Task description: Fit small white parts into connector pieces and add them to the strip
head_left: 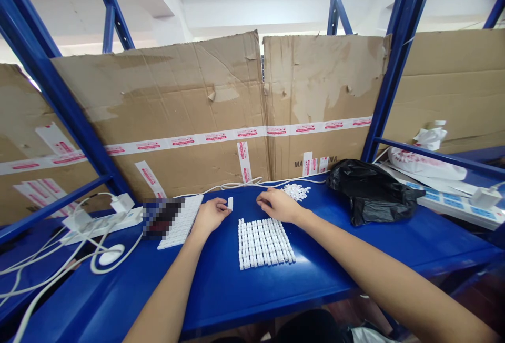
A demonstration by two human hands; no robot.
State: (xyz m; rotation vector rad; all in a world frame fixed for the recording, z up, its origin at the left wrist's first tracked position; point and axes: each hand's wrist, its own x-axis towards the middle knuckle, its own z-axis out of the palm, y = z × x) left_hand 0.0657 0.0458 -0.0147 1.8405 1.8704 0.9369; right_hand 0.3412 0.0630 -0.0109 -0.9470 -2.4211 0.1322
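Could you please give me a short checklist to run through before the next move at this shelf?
1. Left hand holding the small white plastic piece: ok, pinched in the fingers.
2. Right hand empty: cannot tell, curled beside the loose pile of white pieces.
3. Grid of white pieces in even rows on the blue shelf: ok.
4. Black plastic bag apart from the pile: ok.
5. White cable off the work area: ok, along the back edge.
6. Blurred item: cannot tell what it is.
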